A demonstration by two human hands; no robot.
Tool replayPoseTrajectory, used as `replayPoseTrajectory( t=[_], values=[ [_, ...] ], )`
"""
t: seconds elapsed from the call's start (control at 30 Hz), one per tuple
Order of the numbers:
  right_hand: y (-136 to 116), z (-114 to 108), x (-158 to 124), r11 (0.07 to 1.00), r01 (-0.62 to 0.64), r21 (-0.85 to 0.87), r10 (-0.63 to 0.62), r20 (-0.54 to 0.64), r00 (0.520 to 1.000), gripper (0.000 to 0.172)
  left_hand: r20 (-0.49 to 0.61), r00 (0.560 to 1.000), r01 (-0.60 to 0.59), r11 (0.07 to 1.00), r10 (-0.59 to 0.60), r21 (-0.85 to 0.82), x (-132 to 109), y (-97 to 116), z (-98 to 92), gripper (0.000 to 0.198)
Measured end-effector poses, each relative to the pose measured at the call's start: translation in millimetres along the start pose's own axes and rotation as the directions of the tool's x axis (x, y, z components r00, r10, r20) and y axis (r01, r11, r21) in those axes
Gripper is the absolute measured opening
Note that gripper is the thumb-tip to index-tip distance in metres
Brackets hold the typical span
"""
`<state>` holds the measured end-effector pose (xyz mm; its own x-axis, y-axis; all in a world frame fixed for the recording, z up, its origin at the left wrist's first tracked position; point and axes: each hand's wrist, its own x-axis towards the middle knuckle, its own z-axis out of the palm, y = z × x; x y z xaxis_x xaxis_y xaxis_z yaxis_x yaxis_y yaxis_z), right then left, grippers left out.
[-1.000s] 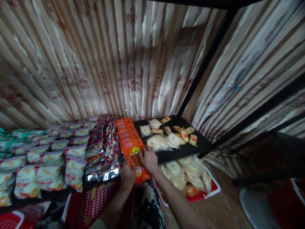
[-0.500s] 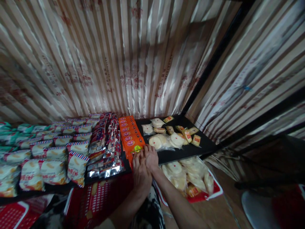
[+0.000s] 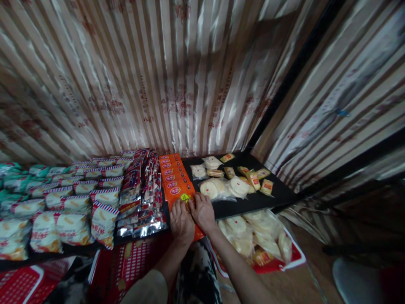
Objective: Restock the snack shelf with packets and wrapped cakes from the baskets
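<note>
Orange snack packets (image 3: 174,172) lie overlapped in a column on the black shelf (image 3: 221,208), their pink-and-white logos facing up. Both hands rest on the nearest packet, close to the shelf's front edge. My left hand (image 3: 182,221) lies over its left part with fingers stretched forward. On the right part lies my right hand (image 3: 203,212), its fingers spread near a yellow round mark. An orange corner of the packet shows below, between the wrists. The fingertips look slightly bent, with nothing visibly gripped.
Dark red-and-silver packets (image 3: 136,194) and striped white snack bags (image 3: 104,223) fill the left. Flat round pale cakes (image 3: 212,188) and small yellow packs (image 3: 267,186) lie at right. A red basket (image 3: 281,265) of bagged cakes stands below. Striped sheeting (image 3: 177,76) hangs behind.
My hands have moved apart from one another and flattened over the nearest orange packet; earlier they were close together at its edge. The view has shifted slightly.
</note>
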<state>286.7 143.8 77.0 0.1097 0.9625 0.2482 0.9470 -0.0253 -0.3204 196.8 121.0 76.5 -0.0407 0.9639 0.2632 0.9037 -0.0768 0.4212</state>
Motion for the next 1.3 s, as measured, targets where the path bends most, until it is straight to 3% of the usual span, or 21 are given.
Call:
replayPoseTrajectory(
  t=[0.13, 0.23, 0.33, 0.5, 0.67, 0.8, 0.97, 1.13, 1.3],
  values=[
    [1.6, -0.8, 3.3, 0.999, 0.007, 0.046, -0.007, -0.014, 1.000, 0.041, -0.039, 0.999, -0.029, 0.999, 0.030, 0.028, 0.3, 0.8, 0.4, 0.027],
    [0.7, 1.5, 14.4, 0.988, 0.080, 0.131, -0.077, -0.026, 0.997, 0.049, -0.055, 0.996, -0.061, 0.997, 0.063, 0.040, -1.2, -0.4, 0.1, 0.030],
    [-2.1, 5.9, 32.7, 0.975, 0.145, 0.167, -0.152, 0.036, 0.988, 0.057, -0.051, 0.995, -0.082, 0.996, 0.084, 0.040, -3.4, -1.7, -0.5, 0.035],
    [-7.6, 18.9, 57.8, 0.984, 0.137, 0.116, -0.153, 0.146, 0.977, 0.063, -0.036, 0.997, -0.068, 0.998, 0.069, 0.017, -5.2, -3.1, 2.4, 0.038],
    [-4.4, 32.8, 63.5, 0.975, 0.163, 0.151, -0.180, 0.108, 0.978, 0.066, 0.004, 1.000, -0.029, 0.999, 0.029, -0.042, -4.9, -4.0, 4.2, 0.040],
    [-1.3, 38.7, 63.8, 0.970, 0.170, 0.175, -0.182, 0.056, 0.982, 0.064, 0.060, 0.998, 0.028, 0.992, -0.021, -0.124, -1.2, -2.2, -2.7, 0.038],
    [-0.5, 41.5, 64.3, 0.970, 0.168, 0.174, -0.179, 0.051, 0.982, 0.061, 0.016, 0.982, 0.184, 0.951, -0.186, -0.249, 19.1, 0.9, -12.2, 0.044],
    [0.4, 43.1, 65.1, 0.973, 0.160, 0.167, -0.169, 0.045, 0.985, 0.060, 0.128, 0.935, 0.351, 0.917, -0.331, -0.189, 50.3, -1.2, -14.2, 0.049],
    [1.0, 41.9, 65.3, 0.973, 0.171, 0.152, -0.178, 0.031, 0.984, 0.056, 0.158, 0.920, 0.382, 0.910, -0.359, -0.160, 66.3, -6.3, -8.0, 0.044]
  ],
)
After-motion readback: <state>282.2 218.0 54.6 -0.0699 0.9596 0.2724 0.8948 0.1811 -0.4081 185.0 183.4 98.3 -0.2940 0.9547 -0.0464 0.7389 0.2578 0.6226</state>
